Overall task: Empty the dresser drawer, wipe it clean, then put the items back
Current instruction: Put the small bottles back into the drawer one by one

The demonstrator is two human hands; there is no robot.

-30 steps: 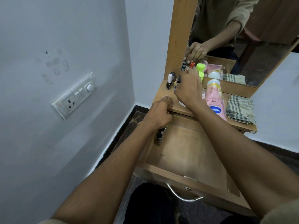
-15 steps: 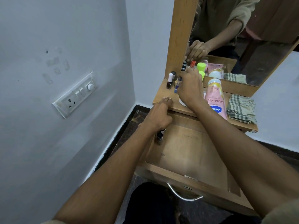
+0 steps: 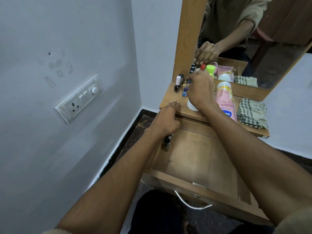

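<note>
From the head camera, the right hand pinches a small blue glass bottle upright on the wooden desk, beside a dark nail polish bottle with a white cap. The left hand rests its fingers, lightly bent, on the desk edge, its grip holding nothing. The pulled-out wooden drawer holds small dark bottles in its far left corner.
</note>
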